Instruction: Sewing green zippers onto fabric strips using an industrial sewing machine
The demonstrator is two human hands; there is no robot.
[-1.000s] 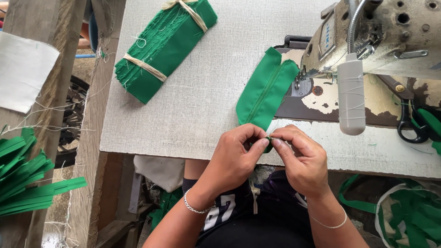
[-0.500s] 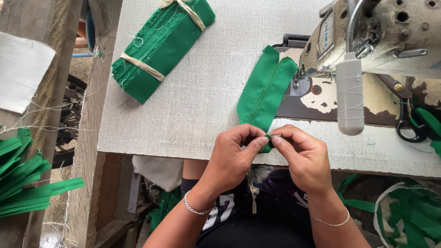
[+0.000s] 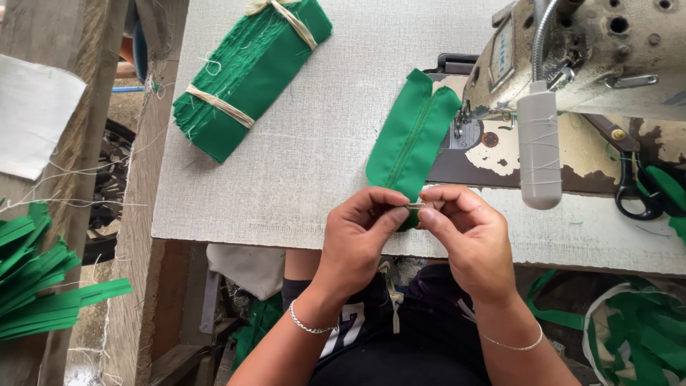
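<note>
Both hands close together at the near edge of the work table (image 3: 300, 164). Left hand (image 3: 357, 239) and right hand (image 3: 464, 239) pinching a small metal part (image 3: 416, 206), probably a zipper slider, at the near end of the green zipper piece (image 3: 411, 139). The piece lying flat, far end beside the sewing machine (image 3: 593, 50). Best to keep the fingertips tight and the tape end straight. Bundle of green fabric (image 3: 250, 71) tied with cord, well apart on the left. Scissors (image 3: 632, 182) on the right.
</note>
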